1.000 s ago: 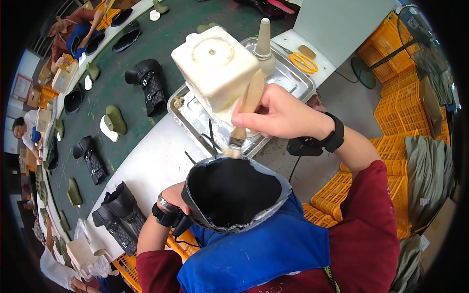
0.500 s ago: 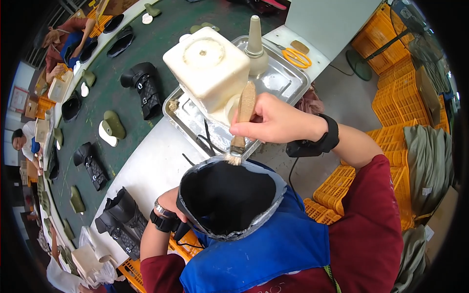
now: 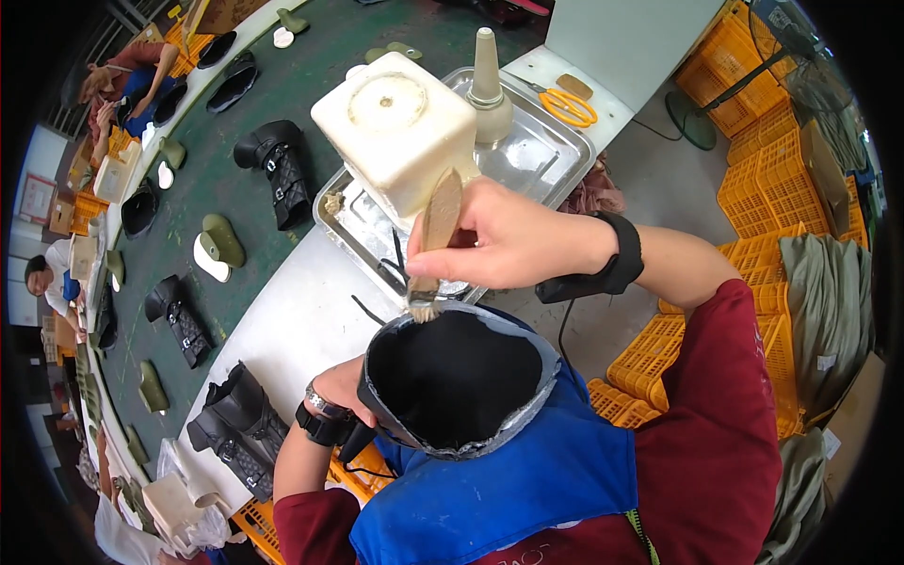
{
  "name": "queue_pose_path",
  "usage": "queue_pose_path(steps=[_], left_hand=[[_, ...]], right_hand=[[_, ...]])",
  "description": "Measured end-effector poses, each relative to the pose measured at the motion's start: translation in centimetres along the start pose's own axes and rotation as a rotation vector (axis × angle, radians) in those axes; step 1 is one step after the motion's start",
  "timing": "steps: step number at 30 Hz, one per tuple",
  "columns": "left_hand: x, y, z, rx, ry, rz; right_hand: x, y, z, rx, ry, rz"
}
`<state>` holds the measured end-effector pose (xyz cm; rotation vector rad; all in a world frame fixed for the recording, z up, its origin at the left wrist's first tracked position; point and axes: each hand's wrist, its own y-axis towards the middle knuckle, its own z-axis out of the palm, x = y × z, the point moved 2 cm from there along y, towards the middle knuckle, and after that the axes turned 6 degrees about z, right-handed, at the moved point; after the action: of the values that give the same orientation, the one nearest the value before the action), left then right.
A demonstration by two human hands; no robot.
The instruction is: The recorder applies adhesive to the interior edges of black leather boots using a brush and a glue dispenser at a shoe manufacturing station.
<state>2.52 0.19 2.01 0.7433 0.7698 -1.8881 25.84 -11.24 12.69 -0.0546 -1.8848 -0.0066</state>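
In front of my body is a black boot upper (image 3: 485, 444), its wide opening facing up and its turned-in edge coated greyish white. My left hand (image 3: 342, 384) grips it at the left side; most of those fingers are hidden behind it. A wooden-handled glue brush (image 3: 441, 218) is pinched in my right hand (image 3: 504, 235). Its bristles touch the far left part of the upper's edge. Just beyond stands a cream plastic glue container (image 3: 400, 122) on a metal tray (image 3: 551, 155), beside a grey-beige bottle with a tapered top (image 3: 487, 89).
Orange-handled scissors (image 3: 565, 106) lie right of the tray. Black boots (image 3: 231, 424) stand at left on the white table. A green surface (image 3: 311, 75) beyond carries more boots and green-and-white sole pieces (image 3: 221, 240). Orange crates (image 3: 772, 198) are stacked at right; co-workers sit far left.
My right hand has moved the brush leftward along the far edge of the upper. The upper and my left hand have shifted slightly to the right.
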Motion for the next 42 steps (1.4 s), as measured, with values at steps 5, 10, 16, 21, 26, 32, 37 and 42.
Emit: queue_pose_path(steps=[5,10,16,21,26,32,37,42], left_hand=[[0.7,-0.3,-0.5,0.027,0.009,-0.040],[0.5,-0.7,-0.5,-0.012,0.014,0.008],[0.4,-2.1,-0.9,-0.090,0.118,0.191],[1.3,-2.8,-1.3,-0.248,-0.005,0.401],[2.3,-3.9,-1.3,-0.437,-0.111,0.642],[0.5,-3.4,-0.8,-0.630,-0.429,0.987],[0.3,-3.7,-0.5,-0.593,-0.629,1.188],[0.8,-4.3,0.6,-0.562,-0.672,1.229]], right_hand=[[1.2,0.3,1.5,0.038,0.230,-0.178],[0.5,0.3,1.2,0.011,0.155,-0.156],[-2.0,-1.1,-0.1,-0.108,0.088,0.054],[-2.6,-2.5,-1.0,-0.109,0.027,0.166],[-2.9,-2.7,-3.2,-0.395,0.143,0.218],[-8.2,-2.1,-3.7,-0.478,-0.281,0.112],[-8.1,-0.7,-2.4,-0.335,-0.442,0.102],[-7.5,-1.1,-2.5,-0.376,-0.397,0.163]])
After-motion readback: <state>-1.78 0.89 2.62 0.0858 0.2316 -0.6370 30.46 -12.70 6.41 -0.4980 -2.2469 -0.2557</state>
